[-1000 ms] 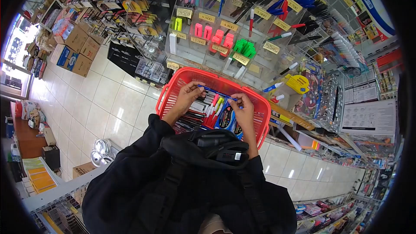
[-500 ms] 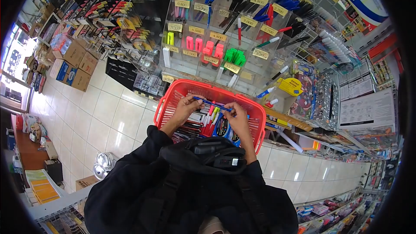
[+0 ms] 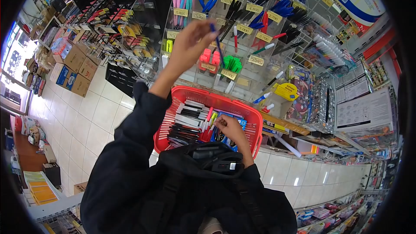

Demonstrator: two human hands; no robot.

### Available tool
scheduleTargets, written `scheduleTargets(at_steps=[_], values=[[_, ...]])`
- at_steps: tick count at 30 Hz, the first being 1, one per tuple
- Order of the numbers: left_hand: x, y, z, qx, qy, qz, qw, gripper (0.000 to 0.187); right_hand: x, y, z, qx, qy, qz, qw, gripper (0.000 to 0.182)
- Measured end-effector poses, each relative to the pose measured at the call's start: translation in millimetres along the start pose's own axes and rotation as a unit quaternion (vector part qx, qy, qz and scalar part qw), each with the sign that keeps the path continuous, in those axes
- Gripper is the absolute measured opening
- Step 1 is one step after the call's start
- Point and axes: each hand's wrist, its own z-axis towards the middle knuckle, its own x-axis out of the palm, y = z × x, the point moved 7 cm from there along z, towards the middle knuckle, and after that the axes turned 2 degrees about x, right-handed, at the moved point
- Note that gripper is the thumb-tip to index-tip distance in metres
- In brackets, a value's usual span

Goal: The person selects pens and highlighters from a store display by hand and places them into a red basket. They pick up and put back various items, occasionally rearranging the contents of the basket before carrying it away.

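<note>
My left hand (image 3: 190,47) is raised in front of the pen rack, its fingers closed on a dark blue pen (image 3: 218,47) that points downward. The pen's lower end is in front of the green highlighters (image 3: 232,64) and beside the pink ones (image 3: 209,56). Lower down, my right hand (image 3: 230,126) is over the red basket (image 3: 252,113) with fingers curled together; whatever they hold is hidden. Near those fingers lie a yellow highlighter (image 3: 213,118) and red markers. White-and-black pens (image 3: 190,115) and a pile of dark pens (image 3: 185,135) fill the basket's left side.
The clear rack holds pens and markers with yellow price tags (image 3: 255,60). A yellow box (image 3: 287,91) stands at its lower right. Cardboard boxes (image 3: 71,76) are stacked on the tiled floor (image 3: 97,117) at left. Shelves with goods run along the right.
My left hand has lifted from the basket up to the rack, carrying the blue pen. My right hand has let go of the pen and dropped lower over the basket.
</note>
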Motion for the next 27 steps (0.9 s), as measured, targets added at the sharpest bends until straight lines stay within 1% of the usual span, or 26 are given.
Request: scheduleTargets(at_steps=[1,3,4,6,7,8,9,11,13,17,20,21,24,27], values=[[6.9,-18.3,21.8,0.047,0.023,0.048,0.997,0.035,1.0,-1.3,-0.5,0.001,0.006,-0.016,1.0,0.02],[23.6,-47.3,62.2,0.166,0.046,0.116,0.978,0.033,4.6,-10.2,0.8,0.001,0.018,-0.05,0.999,0.024],[32.7,-54.6,79.5,0.186,0.06,0.145,0.97,0.031,8.5,-18.9,1.5,0.012,0.041,-0.038,0.998,0.025],[51.4,-61.6,108.1,0.225,0.09,0.204,0.949,0.029,13.3,-30.7,-0.6,0.022,0.068,-0.056,0.996,0.027],[59.1,-52.4,121.7,0.216,0.102,0.226,0.944,0.028,16.5,-37.9,-1.7,0.027,0.081,-0.064,0.994,0.028],[67.1,-40.2,133.5,0.208,0.114,0.248,0.939,0.027,20.8,-51.6,-1.3,0.045,0.1,-0.072,0.991,0.033],[74.5,-27.1,143.1,0.201,0.127,0.269,0.933,0.026,23.1,-57.8,-1.7,0.038,0.107,-0.088,0.99,0.033],[87.4,-10.2,149.7,0.232,0.147,0.336,0.901,0.028,25.2,-63.6,-2.6,0.025,0.12,-0.118,0.985,0.033],[100.9,5.2,150.4,0.243,0.184,0.395,0.867,0.029,21.7,-63.0,-4.7,0.048,0.134,-0.11,0.984,0.037],[112.6,47.2,141.9,0.168,0.246,0.51,0.807,0.027,15.7,-59.6,-7.0,0.069,0.136,-0.119,0.981,0.037],[106.9,57.0,135.5,0.203,0.245,0.52,0.793,0.027,17.0,-62.9,-9.1,0.085,0.139,-0.102,0.981,0.034],[105.9,50.8,132.0,0.211,0.246,0.524,0.787,0.027,17.4,-63.9,-9.9,0.091,0.14,-0.092,0.982,0.033],[95.8,14.0,117.4,0.297,0.15,0.47,0.818,0.024,22.5,-70.2,-13.5,0.136,0.195,-0.11,0.965,0.03],[94.0,-8.4,78.2,0.288,0.166,0.322,0.886,0.019,27.2,-61.6,-20.1,0.108,0.215,-0.159,0.958,0.026]])
